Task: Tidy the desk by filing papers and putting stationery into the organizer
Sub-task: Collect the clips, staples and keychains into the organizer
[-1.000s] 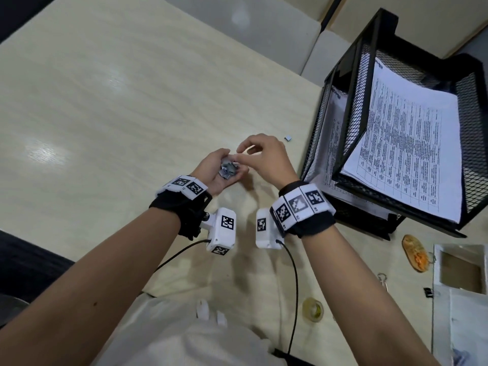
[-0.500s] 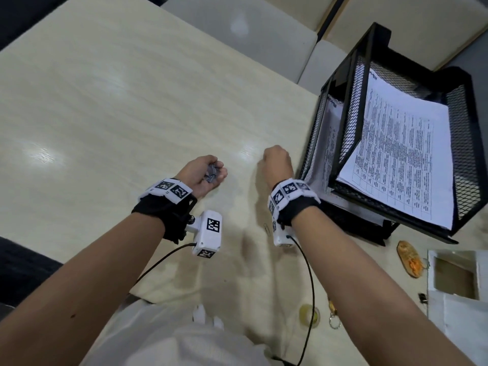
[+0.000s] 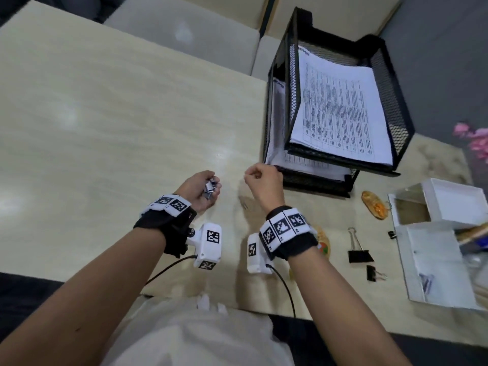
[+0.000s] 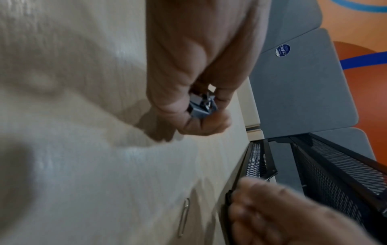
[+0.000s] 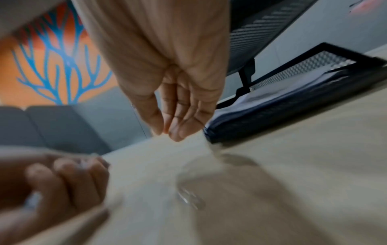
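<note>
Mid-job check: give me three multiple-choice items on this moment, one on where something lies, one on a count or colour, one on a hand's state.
1. Where does the large binder clip lie?
A. on the desk, right of the right wrist
B. in the top tray
C. in the left hand

2. How many tiers has the black mesh paper tray?
A. one
B. two
C. four

3. What is the left hand doing?
A. lying flat
B. gripping small metal clips
C. holding paper

Answers: 1 A, it sits on bare desk; 2 B, two stacked tiers show, each holding printed sheets; 3 B, fingers curl round them.

White organizer (image 3: 446,262) cut off right.
</note>
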Available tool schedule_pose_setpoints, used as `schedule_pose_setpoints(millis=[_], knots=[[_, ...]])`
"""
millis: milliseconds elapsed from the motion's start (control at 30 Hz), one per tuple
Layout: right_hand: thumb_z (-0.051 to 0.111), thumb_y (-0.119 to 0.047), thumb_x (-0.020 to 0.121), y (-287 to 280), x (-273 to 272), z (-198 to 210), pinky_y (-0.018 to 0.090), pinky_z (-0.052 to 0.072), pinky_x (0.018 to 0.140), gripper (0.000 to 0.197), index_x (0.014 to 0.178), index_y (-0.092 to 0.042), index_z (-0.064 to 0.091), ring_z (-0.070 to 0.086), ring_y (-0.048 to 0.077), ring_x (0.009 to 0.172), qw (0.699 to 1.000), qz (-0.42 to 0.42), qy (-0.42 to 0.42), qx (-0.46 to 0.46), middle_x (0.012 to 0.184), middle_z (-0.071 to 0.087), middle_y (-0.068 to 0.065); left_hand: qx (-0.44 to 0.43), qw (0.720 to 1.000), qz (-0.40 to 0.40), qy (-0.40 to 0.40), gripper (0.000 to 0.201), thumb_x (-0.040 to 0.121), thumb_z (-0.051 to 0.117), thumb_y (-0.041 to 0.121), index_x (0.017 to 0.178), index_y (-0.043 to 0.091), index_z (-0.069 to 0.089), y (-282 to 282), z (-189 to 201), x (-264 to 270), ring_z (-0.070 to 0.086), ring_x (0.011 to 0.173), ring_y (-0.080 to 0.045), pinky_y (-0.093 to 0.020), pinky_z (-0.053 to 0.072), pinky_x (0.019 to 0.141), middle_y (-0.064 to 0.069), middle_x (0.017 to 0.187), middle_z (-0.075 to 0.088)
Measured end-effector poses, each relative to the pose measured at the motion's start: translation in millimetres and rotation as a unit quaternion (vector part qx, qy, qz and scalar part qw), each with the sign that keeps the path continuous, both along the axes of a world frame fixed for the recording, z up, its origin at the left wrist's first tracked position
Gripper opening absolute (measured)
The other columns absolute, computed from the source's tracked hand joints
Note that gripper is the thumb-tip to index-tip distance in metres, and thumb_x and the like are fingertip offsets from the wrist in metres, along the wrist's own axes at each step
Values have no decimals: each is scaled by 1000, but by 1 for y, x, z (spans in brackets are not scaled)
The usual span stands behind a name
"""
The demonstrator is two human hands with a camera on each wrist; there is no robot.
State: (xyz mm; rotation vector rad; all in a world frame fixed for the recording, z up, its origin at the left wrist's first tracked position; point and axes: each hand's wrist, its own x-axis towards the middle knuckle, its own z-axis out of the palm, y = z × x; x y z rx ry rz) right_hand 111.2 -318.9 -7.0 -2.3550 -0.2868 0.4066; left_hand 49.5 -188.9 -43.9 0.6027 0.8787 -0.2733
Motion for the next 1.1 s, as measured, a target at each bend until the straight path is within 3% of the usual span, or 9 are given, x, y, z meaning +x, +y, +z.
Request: schedule_pose_setpoints(millis=[133, 300, 433, 500, 600, 767, 833, 933, 1100], knots=[[55, -8, 84, -16, -30, -26, 30, 40, 84, 15, 97, -2, 60, 51, 28, 102, 992, 36, 36, -117, 110, 59, 17, 42, 999, -14, 13, 37, 97, 34, 23, 61, 16, 36, 1, -1, -7, 36, 23, -4, -9, 22, 26, 4, 33, 45], [47, 2, 86, -27, -62, -35, 32, 37, 91, 20, 105, 0, 53, 42, 31, 113, 982, 104, -2, -157, 117, 49, 18, 57, 998, -21, 28, 37, 97, 33, 24, 60, 17, 35, -9, -6, -15, 33, 22, -5, -8, 20, 26, 5, 33, 43], [46, 0, 89, -57, -73, -30, 37, 42, 79, 20, 109, -1, 49, 47, 32, 108, 969, 135, -7, -208, 116, 52, 17, 73, 996, -47, 31, 37, 97, 33, 23, 60, 17, 34, -35, -3, -5, 33, 22, -5, -7, 20, 26, 5, 32, 42], [44, -2, 91, -85, -70, -20, 36, 42, 74, 13, 102, -2, 50, 54, 32, 98, 981, 80, 8, -178, 107, 58, 17, 77, 994, -76, 25, 37, 96, 33, 22, 60, 17, 33, -57, 0, 6, 32, 21, -4, -8, 19, 25, 4, 31, 42], [44, -1, 89, -150, -53, 1, 36, 47, 78, 13, 95, 1, 56, 58, 32, 93, 989, -73, 9, -128, 100, 63, 19, 84, 985, -148, 1, 37, 97, 33, 23, 61, 17, 33, -108, 7, 27, 31, 22, -4, -9, 18, 24, 5, 32, 42], [47, 3, 85, -287, -19, 28, 24, 44, 84, 22, 88, -2, 68, 62, 29, 98, 951, -292, -8, -101, 99, 69, 17, 92, 968, -227, -47, 38, 99, 34, 23, 61, 15, 35, -213, 29, 60, 35, 22, -3, -11, 24, 24, 5, 31, 43], [47, 6, 84, -333, -9, 33, 26, 45, 88, 26, 89, -2, 71, 61, 30, 102, 936, -332, -13, -112, 102, 69, 18, 82, 967, -234, -51, 37, 99, 36, 22, 63, 13, 38, -250, 38, 69, 42, 25, -4, -11, 33, 27, 1, 36, 47], [45, 10, 82, -380, 9, 31, 32, 48, 94, 30, 85, -4, 72, 59, 34, 106, 923, -364, -18, -120, 102, 69, 20, 40, 970, -236, -48, 36, 99, 35, 20, 64, 10, 42, -299, 45, 78, 51, 47, -8, -11, 46, 37, -4, 62, 45], [46, 12, 80, -413, 38, 18, 30, 46, 92, 30, 86, -1, 73, 59, 33, 105, 927, -356, -10, -115, 102, 69, 20, 20, 971, -235, -36, 32, 97, 33, 13, 67, 8, 43, -362, 50, 90, 45, 61, -11, -11, 46, 38, -5, 69, 41]])
